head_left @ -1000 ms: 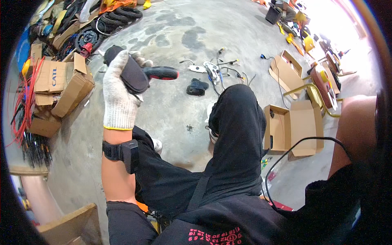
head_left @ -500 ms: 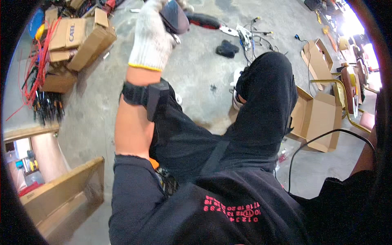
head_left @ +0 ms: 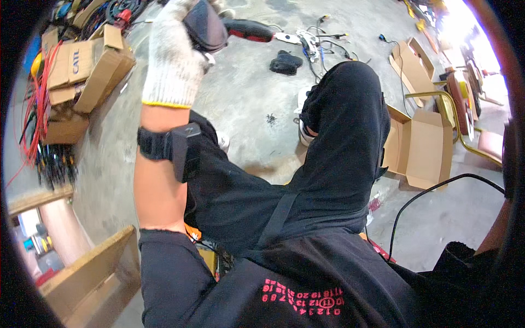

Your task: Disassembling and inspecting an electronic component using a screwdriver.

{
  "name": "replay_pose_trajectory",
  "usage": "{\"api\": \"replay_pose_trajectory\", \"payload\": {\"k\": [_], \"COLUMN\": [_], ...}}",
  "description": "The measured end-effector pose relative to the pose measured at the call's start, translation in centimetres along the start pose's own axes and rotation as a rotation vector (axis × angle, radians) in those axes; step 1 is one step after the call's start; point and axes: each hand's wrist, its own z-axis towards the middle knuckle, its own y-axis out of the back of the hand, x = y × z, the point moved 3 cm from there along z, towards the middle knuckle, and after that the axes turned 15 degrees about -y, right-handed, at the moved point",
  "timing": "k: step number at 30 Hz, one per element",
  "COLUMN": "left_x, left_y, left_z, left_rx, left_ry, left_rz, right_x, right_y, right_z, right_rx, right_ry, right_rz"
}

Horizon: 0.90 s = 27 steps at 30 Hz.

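Red-handled tool [head_left: 249, 30] runs rightward from the gloved left hand [head_left: 175, 60] at upper left, fingers wrapped round its dark body; right hand unseen.

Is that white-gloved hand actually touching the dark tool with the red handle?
Touching. In the head view the gloved left hand wraps around the tool's dark body, with the red-and-black handle sticking out beyond it.

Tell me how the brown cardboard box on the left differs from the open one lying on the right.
The left cardboard box is stacked among other boxes, with red wires draped beside it; the right cardboard box lies alone on the bare floor. The left one carries printed lettering; the right one looks plain, flaps spread flat. Both are brown cardboard and rest on the concrete.
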Motion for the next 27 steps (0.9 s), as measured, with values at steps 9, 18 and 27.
{"api": "replay_pose_trajectory", "payload": {"k": [9, 18, 27], "left_x": [0.0, -0.1, -2.2], "left_y": [-0.4, 0.1, -0.9], "left_z": [-0.4, -0.9, -1.0], "left_rx": [-0.034, 0.026, 0.089], "left_ry": [0.05, 0.027, -0.028], "left_rz": [-0.001, -0.003, -0.392], "right_x": [0.4, 5.5, 16.0], "right_y": [0.2, 4.3, -6.1], "right_z": [0.6, 5.5, 17.6], "right_rx": [-0.019, -0.268, 0.023], "right_ry": [0.031, 0.243, 0.475], "right_rz": [0.015, 0.301, 1.068]}}
